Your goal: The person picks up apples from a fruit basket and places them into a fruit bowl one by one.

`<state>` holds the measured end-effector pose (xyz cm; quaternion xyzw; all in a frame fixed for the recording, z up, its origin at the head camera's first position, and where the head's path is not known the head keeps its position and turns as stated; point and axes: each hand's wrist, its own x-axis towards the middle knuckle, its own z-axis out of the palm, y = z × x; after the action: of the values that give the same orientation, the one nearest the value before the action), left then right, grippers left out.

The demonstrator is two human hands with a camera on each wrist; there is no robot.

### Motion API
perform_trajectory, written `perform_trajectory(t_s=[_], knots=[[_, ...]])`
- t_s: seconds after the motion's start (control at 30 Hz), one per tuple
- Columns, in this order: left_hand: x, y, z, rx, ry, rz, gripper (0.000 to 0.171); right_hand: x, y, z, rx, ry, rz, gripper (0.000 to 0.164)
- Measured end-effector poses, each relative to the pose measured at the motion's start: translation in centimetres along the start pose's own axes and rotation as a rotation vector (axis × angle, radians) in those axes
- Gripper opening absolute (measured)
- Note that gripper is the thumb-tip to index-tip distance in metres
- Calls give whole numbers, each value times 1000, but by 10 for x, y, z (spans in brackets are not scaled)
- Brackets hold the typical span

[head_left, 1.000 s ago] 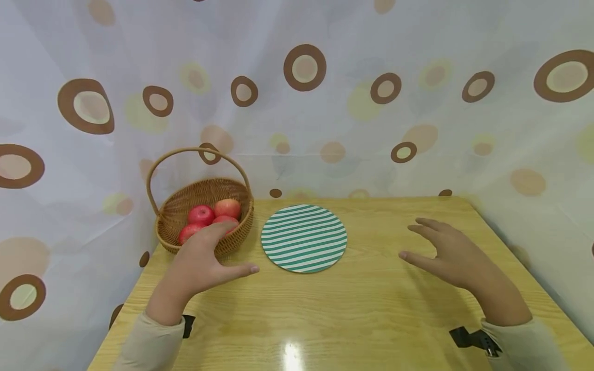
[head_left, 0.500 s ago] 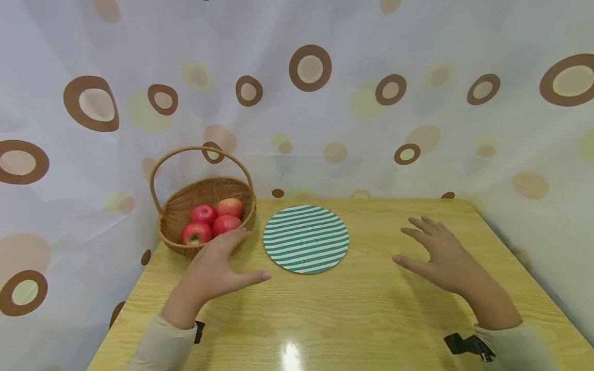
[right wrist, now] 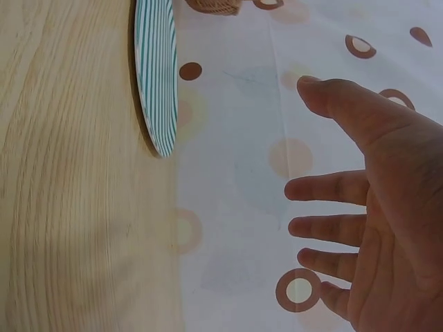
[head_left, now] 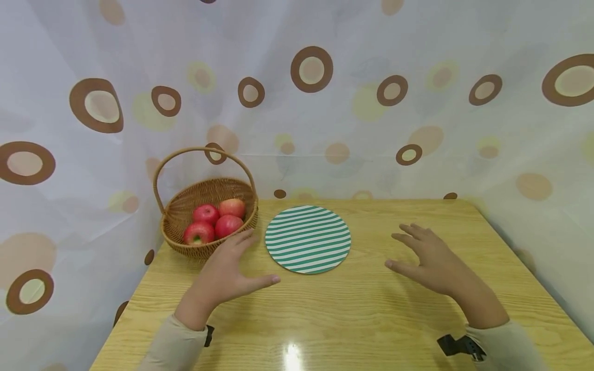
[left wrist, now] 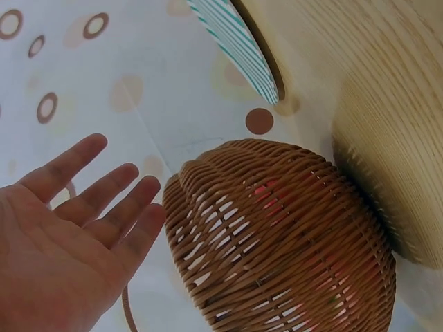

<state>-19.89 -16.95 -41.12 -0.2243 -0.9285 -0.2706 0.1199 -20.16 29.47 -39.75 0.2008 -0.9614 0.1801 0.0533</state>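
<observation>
A brown wicker basket with a tall arched handle stands at the back left of the table, with several red apples inside. To its right lies a round mat with green and white stripes. My left hand hovers in front of the basket, fingers spread and thumb pointing right, holding nothing. In the left wrist view the basket's woven side is close beside the fingertips. On the right, my right hand is held above the table, fingers extended, apart from everything.
The light wood table reaches back to a white curtain patterned with brown and yellow circles. The curtain also closes off the left and right sides. A glare spot shows near the table's front.
Both hands have drifted inward: the left hand to the right, uncovering more of the apples, the right hand to the left. The basket and mat have stayed in place; the head view has shifted slightly.
</observation>
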Motion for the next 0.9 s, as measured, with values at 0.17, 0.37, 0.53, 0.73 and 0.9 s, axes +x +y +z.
perform_trajectory(t_s=[0.17, 0.37, 0.53, 0.73, 0.9], knots=[[4, 4, 5, -13, -16, 24, 93, 9, -6, 5, 12, -10, -17, 75], [5, 7, 14, 4, -39, 24, 100, 21, -15, 12, 19, -18, -49, 76], [7, 7, 22, 19, -44, 46, 98, 28, -21, 17, 36, -21, -66, 75], [14, 8, 30, 36, -63, 76, 92, 32, -22, 24, 52, -30, -60, 75], [18, 9, 35, 43, -80, 72, 87, 35, -24, 32, 73, -48, -64, 76]])
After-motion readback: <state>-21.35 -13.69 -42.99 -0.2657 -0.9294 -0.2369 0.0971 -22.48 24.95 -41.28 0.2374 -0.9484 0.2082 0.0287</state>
